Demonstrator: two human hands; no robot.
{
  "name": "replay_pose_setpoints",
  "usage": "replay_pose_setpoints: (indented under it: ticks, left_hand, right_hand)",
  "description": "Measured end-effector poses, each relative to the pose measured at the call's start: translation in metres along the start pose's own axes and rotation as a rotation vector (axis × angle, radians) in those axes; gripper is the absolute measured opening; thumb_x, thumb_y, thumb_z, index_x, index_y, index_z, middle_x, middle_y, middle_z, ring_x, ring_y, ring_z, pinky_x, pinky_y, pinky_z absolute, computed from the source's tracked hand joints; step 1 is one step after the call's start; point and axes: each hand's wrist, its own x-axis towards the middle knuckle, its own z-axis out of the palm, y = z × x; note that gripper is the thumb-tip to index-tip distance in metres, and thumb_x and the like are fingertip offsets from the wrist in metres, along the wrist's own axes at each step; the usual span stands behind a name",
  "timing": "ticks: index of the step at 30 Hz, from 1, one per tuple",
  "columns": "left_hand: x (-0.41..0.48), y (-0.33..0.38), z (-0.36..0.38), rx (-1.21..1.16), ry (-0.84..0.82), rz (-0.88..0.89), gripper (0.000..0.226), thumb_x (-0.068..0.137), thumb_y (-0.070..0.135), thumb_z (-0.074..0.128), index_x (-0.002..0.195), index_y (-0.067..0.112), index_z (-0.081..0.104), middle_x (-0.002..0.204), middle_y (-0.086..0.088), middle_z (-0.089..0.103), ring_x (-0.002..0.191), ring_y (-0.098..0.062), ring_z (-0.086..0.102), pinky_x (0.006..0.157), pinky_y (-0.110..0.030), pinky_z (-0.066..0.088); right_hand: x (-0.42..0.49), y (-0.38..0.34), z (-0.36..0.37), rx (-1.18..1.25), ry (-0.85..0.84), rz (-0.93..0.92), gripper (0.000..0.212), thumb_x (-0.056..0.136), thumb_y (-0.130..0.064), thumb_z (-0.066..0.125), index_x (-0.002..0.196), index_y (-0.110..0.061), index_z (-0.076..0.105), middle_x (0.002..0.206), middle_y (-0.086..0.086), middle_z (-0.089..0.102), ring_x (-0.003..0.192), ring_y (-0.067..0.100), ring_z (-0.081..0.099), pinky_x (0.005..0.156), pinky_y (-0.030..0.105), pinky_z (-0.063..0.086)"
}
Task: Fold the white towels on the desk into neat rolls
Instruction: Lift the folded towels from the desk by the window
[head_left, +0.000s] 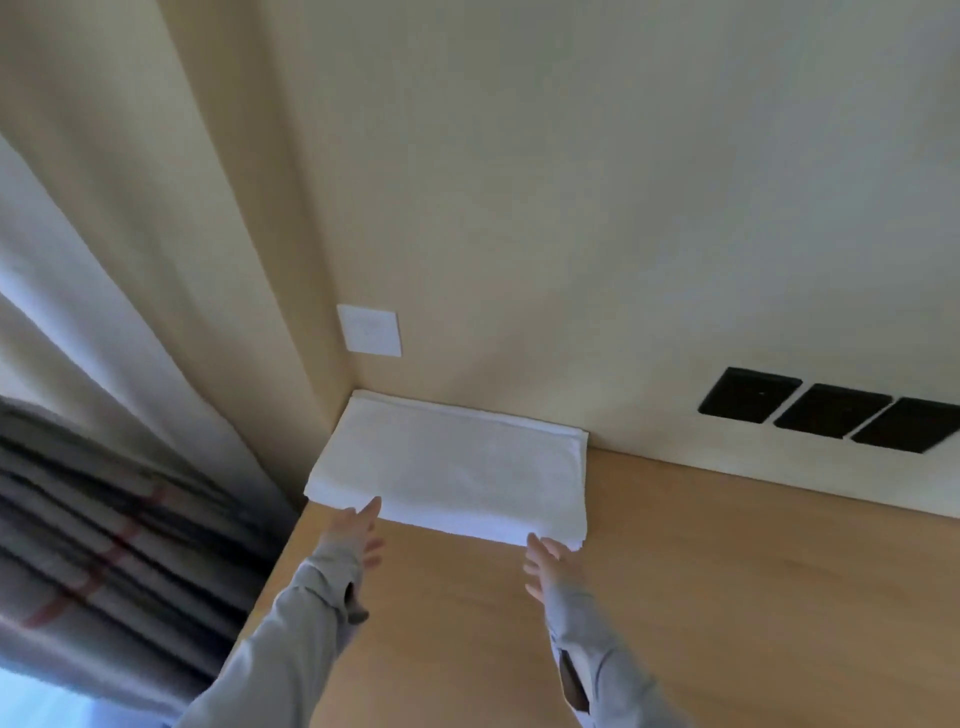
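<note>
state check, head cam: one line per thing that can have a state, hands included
towels: folded flat in layers, not rolled, lying in the desk corner against the wall
left hand: open, fingers straight, tips at the towels' near edge; contact unclear
right hand: open, fingers spread, tips at the towels' near right corner; contact unclear
curtain: hanging in folds left of the desk

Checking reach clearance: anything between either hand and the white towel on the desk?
Nothing visible. The left hand and right hand reach over the wooden desk, fingertips at the near edge of the folded white towel.
</note>
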Motion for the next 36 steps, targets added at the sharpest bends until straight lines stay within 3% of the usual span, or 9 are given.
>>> replay_pose_setpoints:
  ticks: [3,7,12,15,17,19,22,27,36]
  left_hand:
    - [0.032,0.001,-0.003,-0.031,-0.016,-0.090,0.062,0.088,0.032,0.064,0.136,0.000,0.040,0.128,-0.017,0.051,0.092,-0.029,0.057,0.084,-0.042,0.052]
    - [0.065,-0.001,-0.011,-0.170,0.001,-0.195,0.050,0.086,0.034,0.066,0.118,-0.002,0.056,0.120,-0.017,0.058,0.093,-0.034,0.059,0.092,-0.042,0.049]
    - [0.086,0.006,-0.012,-0.407,-0.069,-0.267,0.036,0.088,0.040,0.061,0.098,0.005,0.059,0.103,-0.013,0.062,0.079,-0.024,0.061,0.067,-0.032,0.049]
    - [0.093,0.008,-0.006,-0.479,-0.071,-0.277,0.042,0.087,0.041,0.062,0.113,0.009,0.055,0.100,-0.009,0.061,0.083,-0.023,0.060,0.074,-0.032,0.050]
    - [0.097,0.010,-0.003,-0.524,-0.058,-0.268,0.049,0.084,0.043,0.065,0.121,0.012,0.054,0.110,-0.007,0.061,0.089,-0.022,0.060,0.083,-0.032,0.049]
    - [0.103,0.012,0.001,-0.587,-0.080,-0.255,0.051,0.079,0.045,0.069,0.119,0.015,0.056,0.108,-0.003,0.063,0.085,-0.020,0.062,0.077,-0.033,0.051]
    - [0.112,0.017,0.007,-0.649,-0.132,-0.239,0.053,0.070,0.048,0.076,0.112,0.019,0.061,0.102,-0.001,0.068,0.088,-0.022,0.065,0.073,-0.039,0.054]
    - [0.121,0.021,0.013,-0.634,-0.159,-0.252,0.048,0.068,0.043,0.080,0.106,0.022,0.061,0.103,-0.003,0.068,0.094,-0.028,0.065,0.086,-0.046,0.052]
    - [0.101,0.029,0.018,-0.807,-0.133,-0.152,0.034,0.082,0.027,0.070,0.113,0.022,0.057,0.105,0.000,0.065,0.092,-0.022,0.063,0.085,-0.043,0.050]
  right_hand:
    - [0.011,0.009,0.018,0.307,0.092,0.128,0.057,0.093,-0.019,0.056,0.141,0.000,0.032,0.139,0.021,0.044,0.127,0.032,0.045,0.105,0.044,0.039]
    - [0.026,0.013,0.033,0.554,0.188,0.234,0.050,0.093,-0.020,0.055,0.137,-0.002,0.039,0.142,0.018,0.041,0.130,0.029,0.042,0.107,0.044,0.036]
    - [0.042,0.004,0.041,0.743,0.214,0.267,0.054,0.089,-0.030,0.059,0.128,0.004,0.042,0.141,0.018,0.041,0.132,0.027,0.040,0.109,0.043,0.035]
    - [0.052,-0.003,0.044,0.846,0.271,0.285,0.054,0.085,-0.033,0.065,0.122,0.002,0.046,0.136,0.018,0.046,0.128,0.028,0.045,0.106,0.041,0.039]
    - [0.058,-0.006,0.047,0.884,0.292,0.274,0.050,0.082,-0.035,0.069,0.114,0.000,0.052,0.119,0.016,0.057,0.115,0.027,0.055,0.097,0.037,0.047]
    - [0.062,-0.010,0.050,0.914,0.295,0.236,0.047,0.076,-0.036,0.074,0.105,-0.002,0.059,0.086,0.012,0.069,0.081,0.024,0.068,0.069,0.034,0.059]
    - [0.068,-0.022,0.053,0.957,0.306,0.194,0.049,0.067,-0.042,0.080,0.094,-0.005,0.063,0.058,0.005,0.069,0.047,0.018,0.065,0.048,0.028,0.055]
    - [0.074,-0.035,0.059,0.947,0.306,0.162,0.053,0.067,-0.043,0.080,0.103,-0.009,0.062,0.094,0.008,0.070,0.084,0.025,0.068,0.071,0.038,0.056]
    - [0.053,-0.058,0.062,0.907,0.395,0.060,0.051,0.080,-0.026,0.071,0.125,-0.011,0.051,0.119,0.011,0.061,0.094,0.029,0.062,0.088,0.044,0.052]
